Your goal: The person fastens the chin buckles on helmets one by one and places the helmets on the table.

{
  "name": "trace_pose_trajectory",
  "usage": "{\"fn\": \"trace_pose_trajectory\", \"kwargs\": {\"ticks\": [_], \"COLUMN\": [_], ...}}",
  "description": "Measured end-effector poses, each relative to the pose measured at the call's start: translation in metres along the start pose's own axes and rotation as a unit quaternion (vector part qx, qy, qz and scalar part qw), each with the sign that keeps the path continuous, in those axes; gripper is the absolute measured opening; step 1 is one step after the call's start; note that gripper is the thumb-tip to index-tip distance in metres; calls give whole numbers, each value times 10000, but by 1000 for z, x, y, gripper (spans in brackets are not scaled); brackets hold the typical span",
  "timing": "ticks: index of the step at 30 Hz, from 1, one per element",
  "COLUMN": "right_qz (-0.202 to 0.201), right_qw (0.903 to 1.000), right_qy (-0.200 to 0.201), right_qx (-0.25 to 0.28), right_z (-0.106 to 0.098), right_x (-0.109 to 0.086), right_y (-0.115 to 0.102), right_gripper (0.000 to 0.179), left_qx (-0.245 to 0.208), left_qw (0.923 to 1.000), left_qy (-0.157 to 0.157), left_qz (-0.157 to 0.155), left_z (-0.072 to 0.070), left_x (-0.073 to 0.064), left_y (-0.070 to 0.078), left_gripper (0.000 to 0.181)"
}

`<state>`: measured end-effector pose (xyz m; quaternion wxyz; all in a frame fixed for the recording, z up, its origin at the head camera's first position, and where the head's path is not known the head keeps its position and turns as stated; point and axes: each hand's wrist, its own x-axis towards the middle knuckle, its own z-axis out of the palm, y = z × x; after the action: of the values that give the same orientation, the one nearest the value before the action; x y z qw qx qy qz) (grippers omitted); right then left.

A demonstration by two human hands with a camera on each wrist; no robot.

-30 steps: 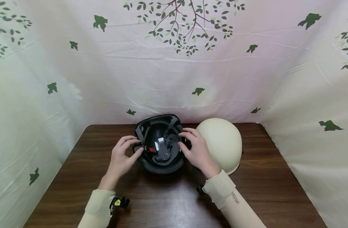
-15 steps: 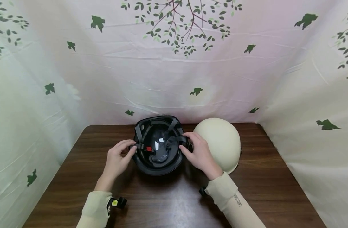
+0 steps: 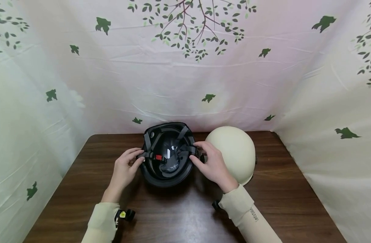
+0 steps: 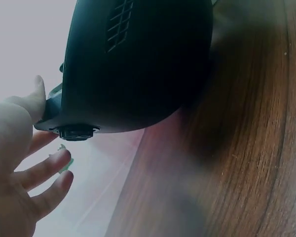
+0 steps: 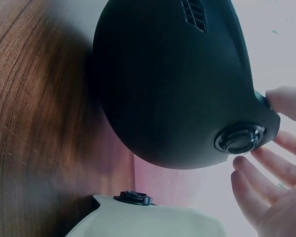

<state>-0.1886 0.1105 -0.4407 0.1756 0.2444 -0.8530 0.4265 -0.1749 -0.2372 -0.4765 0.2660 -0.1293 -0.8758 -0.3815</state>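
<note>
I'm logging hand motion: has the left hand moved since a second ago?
Yes, slightly left: the left hand is a little nearer the far left corner of the table.

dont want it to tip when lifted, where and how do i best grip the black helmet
The black helmet is probably best pinched by its side rims, one hand from each side, as the left hand and right hand do now. Its opening faces up, so the rims are exposed, while the rounded shell offers little to pinch. I'd avoid the strap with the red buckle.
</note>
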Motion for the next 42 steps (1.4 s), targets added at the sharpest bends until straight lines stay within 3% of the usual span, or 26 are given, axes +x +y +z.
{"fn": "trace_pose_trajectory", "kwargs": {"ticks": [3, 11, 17, 28, 42], "right_qz": [-119, -350, -406, -703, -889], "right_qw": [9999, 9992, 9991, 9968, 9950], "right_qy": [15, 122, 19, -331, -298], "right_qx": [87, 148, 97, 168, -333], "right_z": [-1, -3, -2, 0, 7], "right_x": [0, 1, 1, 1, 8], "right_y": [0, -4, -8, -16, -21], "right_gripper": [41, 42, 49, 65, 75], "left_qx": [201, 401, 355, 13, -128], "left_qw": [9995, 9892, 9862, 9771, 9717], "left_qy": [-237, -1358, -1531, -2027, -2210], "left_qz": [-81, -375, -515, -641, -820], "left_z": [-1, -6, -2, 28, 57], "left_x": [0, 2, 2, -6, -8], "left_y": [-1, -2, -4, -11, -11], "left_gripper": [30, 51, 51, 56, 53]}}
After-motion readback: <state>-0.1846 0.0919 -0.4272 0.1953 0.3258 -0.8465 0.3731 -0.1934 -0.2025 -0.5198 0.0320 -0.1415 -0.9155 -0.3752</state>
